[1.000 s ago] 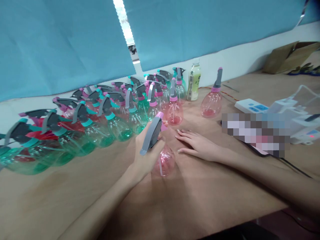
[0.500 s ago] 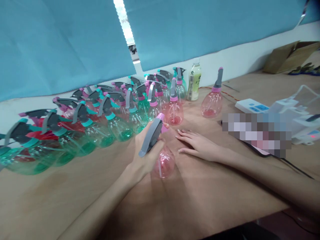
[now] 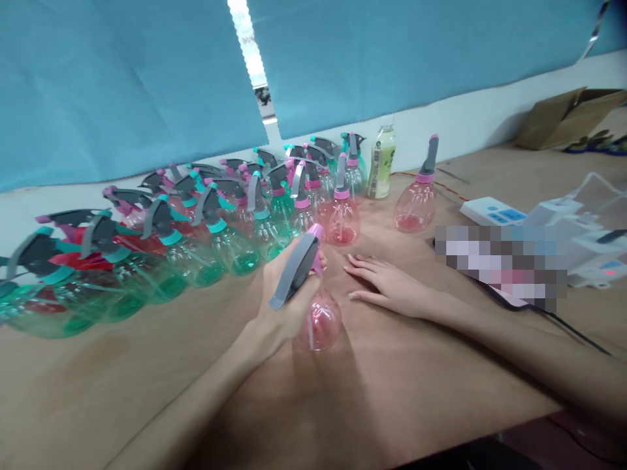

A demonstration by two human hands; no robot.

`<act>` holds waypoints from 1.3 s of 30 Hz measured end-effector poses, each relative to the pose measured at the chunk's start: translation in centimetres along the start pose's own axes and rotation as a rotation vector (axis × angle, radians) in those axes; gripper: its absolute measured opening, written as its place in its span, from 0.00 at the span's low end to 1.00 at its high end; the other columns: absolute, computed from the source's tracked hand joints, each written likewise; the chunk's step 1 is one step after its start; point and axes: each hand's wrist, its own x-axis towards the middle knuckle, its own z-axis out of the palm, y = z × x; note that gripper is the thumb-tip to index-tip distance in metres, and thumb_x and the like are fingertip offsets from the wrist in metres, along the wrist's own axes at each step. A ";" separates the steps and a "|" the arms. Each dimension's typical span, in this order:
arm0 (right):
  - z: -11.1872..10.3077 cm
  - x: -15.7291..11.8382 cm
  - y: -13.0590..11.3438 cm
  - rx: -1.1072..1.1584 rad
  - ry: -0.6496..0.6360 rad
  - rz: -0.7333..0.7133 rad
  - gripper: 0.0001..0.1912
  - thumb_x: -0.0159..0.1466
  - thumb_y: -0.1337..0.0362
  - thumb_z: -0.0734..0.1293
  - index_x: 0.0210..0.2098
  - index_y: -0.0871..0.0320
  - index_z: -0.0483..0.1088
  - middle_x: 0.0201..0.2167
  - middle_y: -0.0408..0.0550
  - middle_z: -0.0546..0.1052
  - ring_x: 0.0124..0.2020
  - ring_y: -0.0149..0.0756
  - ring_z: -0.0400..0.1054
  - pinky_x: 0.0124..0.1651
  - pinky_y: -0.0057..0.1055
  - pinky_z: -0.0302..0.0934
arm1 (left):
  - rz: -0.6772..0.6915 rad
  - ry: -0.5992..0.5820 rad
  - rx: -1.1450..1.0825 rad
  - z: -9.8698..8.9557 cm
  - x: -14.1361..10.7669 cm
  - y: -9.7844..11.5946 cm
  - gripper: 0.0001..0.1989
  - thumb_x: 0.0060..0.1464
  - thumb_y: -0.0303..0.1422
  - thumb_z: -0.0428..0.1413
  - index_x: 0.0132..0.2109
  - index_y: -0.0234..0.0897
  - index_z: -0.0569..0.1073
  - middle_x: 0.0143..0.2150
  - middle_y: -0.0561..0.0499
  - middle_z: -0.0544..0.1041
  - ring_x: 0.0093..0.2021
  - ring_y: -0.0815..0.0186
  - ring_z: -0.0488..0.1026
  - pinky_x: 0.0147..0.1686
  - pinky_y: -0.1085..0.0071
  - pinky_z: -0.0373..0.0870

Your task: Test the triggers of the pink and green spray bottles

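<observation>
My left hand (image 3: 289, 294) is wrapped round the neck of a pink spray bottle (image 3: 323, 323) with a grey and pink trigger head, at the middle of the view. The thumb side covers part of the collar. My right hand (image 3: 385, 284) lies flat on the brown table (image 3: 416, 391), fingers apart, just right of that bottle and holding nothing. Beyond the hands stands another pink spray bottle (image 3: 344, 222). Rows of green and pink spray bottles fill the left, among them a green one (image 3: 235, 248) near my left hand.
A lone pink spray bottle (image 3: 415, 205) and a labelled drink bottle (image 3: 382, 163) stand behind my right hand. To the right are a blurred-out phone (image 3: 504, 267), a white power strip (image 3: 492, 211), white plugs and cables. An open cardboard box (image 3: 553, 121) sits at the far right.
The trigger head in my left hand has shifted very slightly left, and its fingers sit a little differently at the collar. My right hand has stayed in place.
</observation>
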 end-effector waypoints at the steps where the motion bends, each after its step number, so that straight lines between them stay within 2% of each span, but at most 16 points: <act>1: -0.1 0.0 0.0 -0.001 -0.006 0.001 0.37 0.67 0.40 0.56 0.65 0.59 0.61 0.68 0.57 0.59 0.69 0.51 0.51 0.68 0.53 0.49 | 0.002 0.003 0.004 0.0 0.0 -0.1 0.02 0.47 0.29 0.51 0.32 0.40 0.66 0.30 0.54 0.68 0.28 0.67 0.62 0.28 0.69 0.60; 7: -0.2 0.0 -0.1 0.009 -0.018 -0.001 0.37 0.67 0.41 0.56 0.65 0.61 0.61 0.67 0.59 0.59 0.69 0.52 0.51 0.68 0.54 0.48 | -0.018 0.021 0.007 0.1 -0.2 -0.6 0.05 0.46 0.29 0.52 0.33 0.40 0.69 0.27 0.56 0.67 0.25 0.69 0.62 0.26 0.70 0.62; 10: -0.1 0.0 0.0 0.012 -0.011 -0.007 0.37 0.67 0.41 0.56 0.66 0.60 0.61 0.67 0.58 0.59 0.69 0.52 0.51 0.68 0.55 0.48 | -0.045 0.063 0.021 0.3 -0.5 -0.7 0.08 0.47 0.29 0.51 0.37 0.40 0.71 0.29 0.54 0.69 0.27 0.66 0.66 0.28 0.69 0.64; 13: -0.1 0.0 0.0 0.014 0.003 -0.003 0.36 0.67 0.41 0.57 0.66 0.58 0.61 0.68 0.58 0.59 0.69 0.52 0.52 0.68 0.55 0.49 | -0.066 0.109 0.038 0.6 -0.8 -0.9 0.07 0.47 0.30 0.52 0.36 0.41 0.70 0.28 0.54 0.69 0.30 0.63 0.69 0.28 0.69 0.64; 19: -0.2 0.0 -0.2 0.018 -0.020 0.005 0.37 0.67 0.41 0.57 0.66 0.60 0.61 0.68 0.58 0.59 0.69 0.52 0.50 0.68 0.52 0.48 | -0.041 0.106 0.016 0.6 -0.8 -0.9 0.07 0.47 0.28 0.52 0.36 0.41 0.69 0.28 0.56 0.65 0.25 0.69 0.61 0.27 0.71 0.62; 23: -0.2 0.0 -0.1 -0.008 -0.023 0.000 0.37 0.68 0.41 0.56 0.65 0.62 0.61 0.68 0.59 0.59 0.69 0.52 0.50 0.68 0.53 0.48 | -0.048 0.114 0.028 0.6 -0.8 -0.9 0.06 0.47 0.28 0.52 0.35 0.41 0.69 0.27 0.57 0.65 0.26 0.68 0.62 0.28 0.71 0.63; 29: -0.1 -0.1 -0.1 0.011 0.008 -0.006 0.36 0.68 0.42 0.56 0.65 0.59 0.62 0.67 0.59 0.59 0.69 0.53 0.52 0.67 0.56 0.49 | 0.000 0.115 0.057 0.7 -0.8 -1.1 0.12 0.48 0.27 0.52 0.41 0.43 0.71 0.29 0.57 0.67 0.26 0.68 0.63 0.30 0.70 0.65; 34: -0.2 -0.1 -0.1 0.010 -0.006 0.006 0.36 0.67 0.42 0.56 0.65 0.59 0.61 0.67 0.58 0.59 0.69 0.54 0.52 0.67 0.56 0.50 | 0.017 0.125 0.066 0.7 -0.7 -1.2 0.09 0.48 0.26 0.53 0.38 0.42 0.70 0.29 0.55 0.65 0.26 0.68 0.61 0.28 0.70 0.64; 39: 0.0 -0.1 0.0 0.016 0.012 -0.005 0.34 0.68 0.42 0.57 0.66 0.56 0.61 0.68 0.56 0.60 0.68 0.53 0.52 0.67 0.57 0.50 | 0.018 0.115 0.033 0.7 -0.6 -1.0 0.11 0.48 0.26 0.52 0.40 0.41 0.70 0.30 0.55 0.65 0.27 0.68 0.60 0.28 0.70 0.65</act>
